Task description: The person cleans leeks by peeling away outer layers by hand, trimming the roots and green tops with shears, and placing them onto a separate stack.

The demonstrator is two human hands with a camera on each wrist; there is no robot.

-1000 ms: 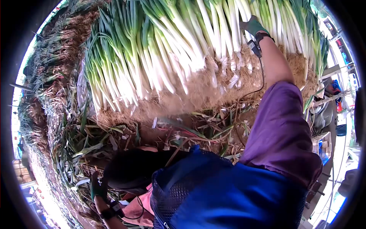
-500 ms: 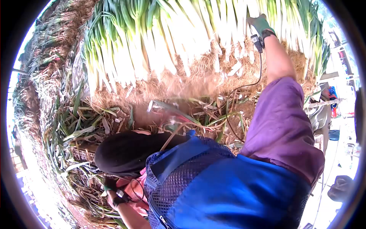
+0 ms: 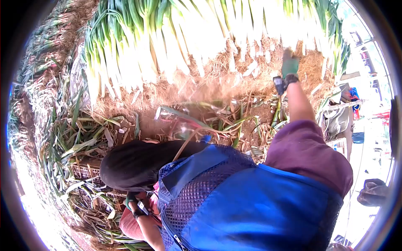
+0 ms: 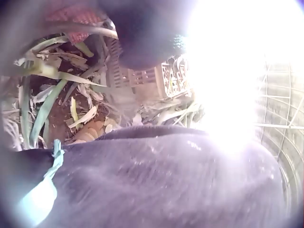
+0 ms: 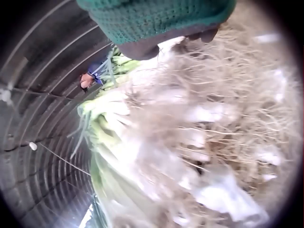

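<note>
A long row of big green onions, white-stalked and leek-like, lies with a tangle of pale roots toward me. My right hand, in a green glove and blurred, is over the roots at the right of the row. In the right wrist view the gloved right hand is at the top, its dark fingertips close over white stalks and roots; I cannot tell whether it holds any. My left hand, also green-gloved, is low beside my dark-clad knee, with no held thing showing.
Slatted plastic crates stand left of the knee among loose leaf trimmings. More trimmings lie on the brown ground below the roots. Further onion bundles line the far left. A ribbed wall curves beside the onion row.
My right hand has come back from the white stalks toward me, down to the roots. My left hand has moved right, from the crate's side to beside the knee.
</note>
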